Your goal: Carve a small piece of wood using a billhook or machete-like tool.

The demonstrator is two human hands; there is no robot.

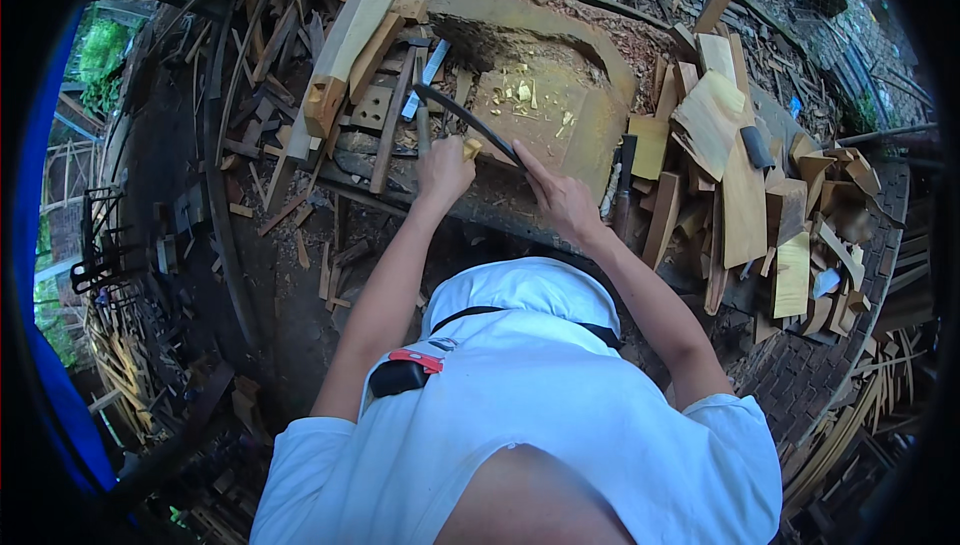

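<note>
My right hand [568, 203] is closed around the grip end of a long dark curved blade, a machete-like knife [468, 119]. The blade slants up to the left and passes just above my left hand [445, 173]. That hand is closed on a small pale yellow piece of wood [471, 148], whose end shows beside the thumb; the rest is hidden in the fingers. Whether the blade touches the wood I cannot tell. Beyond both hands lies a worn wooden work surface [590, 135] with yellow wood chips [523, 91] scattered on it.
Left of the work surface lie a blue-and-white bar [427, 80], a block with holes [371, 108] and long timber beams [352, 35]. A dark-handled tool [625, 175] lies at its right edge. Boards and offcuts [745, 195] are piled farther right; scraps litter the ground.
</note>
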